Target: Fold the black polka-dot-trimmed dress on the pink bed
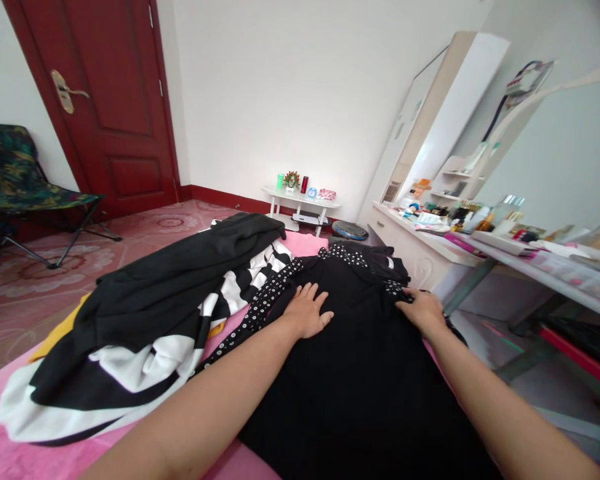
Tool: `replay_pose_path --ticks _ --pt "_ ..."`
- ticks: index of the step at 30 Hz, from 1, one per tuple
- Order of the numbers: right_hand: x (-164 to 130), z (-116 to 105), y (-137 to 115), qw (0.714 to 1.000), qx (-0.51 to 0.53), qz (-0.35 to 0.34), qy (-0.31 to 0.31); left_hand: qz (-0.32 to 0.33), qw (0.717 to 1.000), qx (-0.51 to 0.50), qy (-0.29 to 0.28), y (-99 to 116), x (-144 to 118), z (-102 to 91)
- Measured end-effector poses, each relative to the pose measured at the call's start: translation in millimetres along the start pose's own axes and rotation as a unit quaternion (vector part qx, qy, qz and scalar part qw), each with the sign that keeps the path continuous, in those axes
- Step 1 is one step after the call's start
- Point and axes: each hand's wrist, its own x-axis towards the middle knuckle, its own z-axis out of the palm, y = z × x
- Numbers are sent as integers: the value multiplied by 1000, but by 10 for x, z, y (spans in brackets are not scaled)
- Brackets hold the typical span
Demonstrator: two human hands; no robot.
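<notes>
A black dress [360,373] with white-dotted sleeves and collar lies spread out in front of me. My left hand [307,311] rests flat on its upper left part, fingers spread. At the right shoulder, my right hand [423,311] has its thumb and fingers closed on the dotted sleeve [394,288]. The left dotted sleeve [265,300] stretches down beside my left forearm. Part of the right sleeve is hidden behind my right hand and wrist.
Left of the dress lies a heap of black and white clothes [145,300] on a pink cover [105,453]. A dressing table [430,243] crowded with bottles stands at the right. Farther back are a small white table [300,198], a red door [105,100] and a folding chair [15,167].
</notes>
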Motion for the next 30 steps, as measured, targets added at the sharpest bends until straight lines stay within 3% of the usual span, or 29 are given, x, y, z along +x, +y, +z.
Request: replay_pose_path --ticks 2,6,9,11,15,17,18,20,22,23,25,30 --pt "-243 205 -291 999 -17 -22 -38 1 1000 1 2 -1 -11 -11" --pt "-740 437 -716 981 -43 -138 -127 0 1000 3 1 26 -43 -26" --pt "-919 477 -774 977 -43 -160 -133 -22 999 3 -28 95 -114 -68" --pt "-928 474 -737 978 -33 -155 -133 -28 996 3 -81 150 -215 -152" --pt "-877 459 -670 978 -8 -158 -136 62 974 -4 -220 177 -574 -546" --pt "-872 458 -665 979 -2 -160 -128 116 965 -15 -235 109 -796 -833" --pt "-874 459 -667 979 0 -160 -124 118 971 -12 -207 54 -905 -981" --pt "-878 464 -672 980 4 -160 -121 37 992 43 -109 -84 -1109 -1244" --pt "-877 470 -673 980 6 -159 -120 -73 991 109 -40 -239 -1292 -1420" --pt "-874 474 -672 980 7 -158 -120 -111 985 129 -37 -310 -1379 -1463" --pt "-866 482 -667 980 6 -158 -119 -141 978 133 -81 -417 -1545 -1461" --pt "-855 499 -651 980 11 -163 -113 -113 979 27 -165 -387 -1814 -1266"
